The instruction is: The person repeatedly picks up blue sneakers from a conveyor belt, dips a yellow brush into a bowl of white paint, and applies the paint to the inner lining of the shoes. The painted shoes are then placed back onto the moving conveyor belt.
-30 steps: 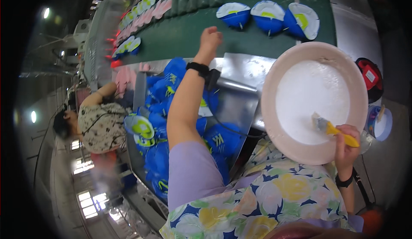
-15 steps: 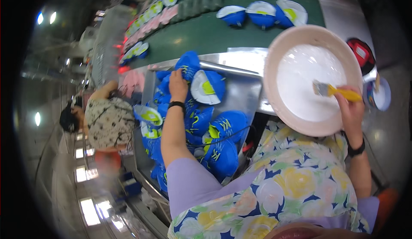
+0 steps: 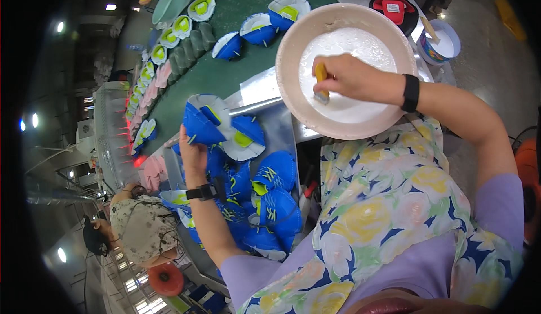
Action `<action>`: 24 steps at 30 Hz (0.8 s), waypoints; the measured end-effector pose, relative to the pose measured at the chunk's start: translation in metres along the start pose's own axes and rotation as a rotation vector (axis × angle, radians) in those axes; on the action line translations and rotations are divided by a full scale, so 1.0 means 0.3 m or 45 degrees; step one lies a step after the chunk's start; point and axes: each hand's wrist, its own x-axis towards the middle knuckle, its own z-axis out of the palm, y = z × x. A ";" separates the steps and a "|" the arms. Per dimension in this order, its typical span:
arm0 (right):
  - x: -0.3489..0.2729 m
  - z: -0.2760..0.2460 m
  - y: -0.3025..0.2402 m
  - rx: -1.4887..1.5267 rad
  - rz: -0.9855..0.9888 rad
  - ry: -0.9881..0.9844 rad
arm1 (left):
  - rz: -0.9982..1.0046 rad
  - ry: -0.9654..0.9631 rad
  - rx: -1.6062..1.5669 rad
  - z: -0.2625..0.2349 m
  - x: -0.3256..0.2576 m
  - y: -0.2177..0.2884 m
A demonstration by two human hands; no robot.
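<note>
My left hand [image 3: 193, 155] is closed on a blue shoe upper [image 3: 202, 123], raised over a pile of others. Its pale lining and a bit of yellow-green show on the open side. Beside it, another upper [image 3: 243, 138] lies with its lining showing. More blue uppers [image 3: 276, 170] with yellow-green laces fill the metal tray [image 3: 283, 123]. My right hand [image 3: 354, 76] grips a brush [image 3: 321, 77] by its yellow handle, bristles down in white liquid [image 3: 360, 46]. A wide beige basin [image 3: 288, 80] holds that liquid.
On the green belt [image 3: 191, 80] stand several uppers in rows, lining upward. A small bucket [image 3: 448, 42] of white stuff and a red-and-black item [image 3: 393, 11] are beyond the basin. Someone in a patterned top [image 3: 143, 226] works at the left; a green basin [image 3: 169, 4] is farther off.
My left hand has lifted an upper out of the pile. My right hand has moved from the basin's right rim over its middle, and the brush has dipped into the liquid. The view has shifted.
</note>
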 end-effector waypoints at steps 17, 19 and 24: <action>-0.076 -0.322 -0.059 -0.288 -0.353 0.258 | -0.186 -0.489 0.130 0.482 -0.044 -0.014; -0.076 -0.278 -0.061 -0.451 -0.574 0.228 | -0.214 -0.492 0.101 0.520 -0.046 -0.006; -0.035 -0.126 -0.144 -0.769 -0.634 -0.015 | -0.302 -0.485 0.073 0.639 -0.103 0.018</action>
